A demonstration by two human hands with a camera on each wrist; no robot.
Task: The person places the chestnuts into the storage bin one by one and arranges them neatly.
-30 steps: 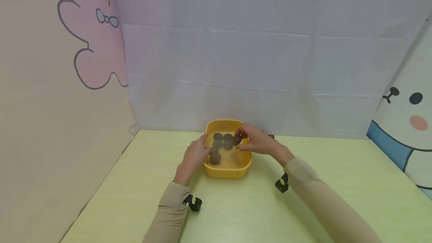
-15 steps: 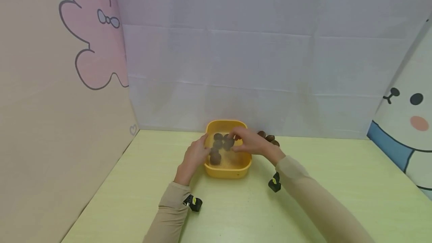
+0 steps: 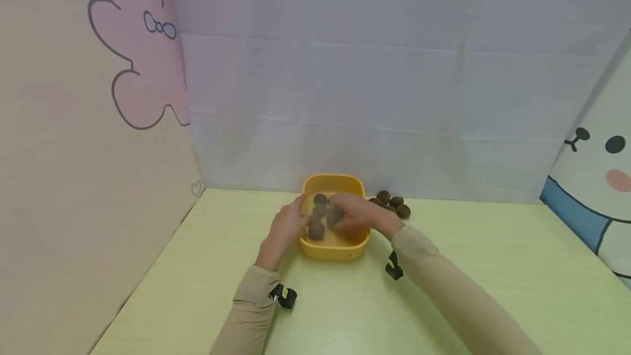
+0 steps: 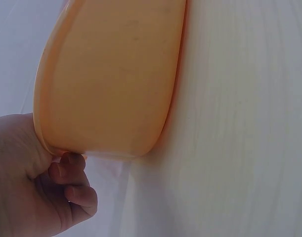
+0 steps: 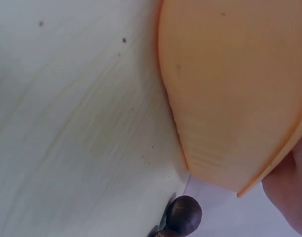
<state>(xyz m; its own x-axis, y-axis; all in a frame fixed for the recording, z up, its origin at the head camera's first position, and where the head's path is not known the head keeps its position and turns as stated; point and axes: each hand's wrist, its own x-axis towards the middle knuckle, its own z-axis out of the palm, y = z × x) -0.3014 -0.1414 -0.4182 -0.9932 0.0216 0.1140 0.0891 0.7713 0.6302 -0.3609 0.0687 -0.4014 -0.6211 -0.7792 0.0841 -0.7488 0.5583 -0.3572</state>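
Yellow container (image 3: 333, 255): left hand (image 3: 286, 227) grips its left rim. Right hand (image 3: 360, 212) is inside, brown nut (image 3: 334, 216) at the fingertips; grasp cannot be determined.

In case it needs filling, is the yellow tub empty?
Not empty: the head view shows several dark round things inside the yellow tub, beside the right hand.

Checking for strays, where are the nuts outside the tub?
In the head view, the brown nuts lie just right of the yellow tub, near the back wall.
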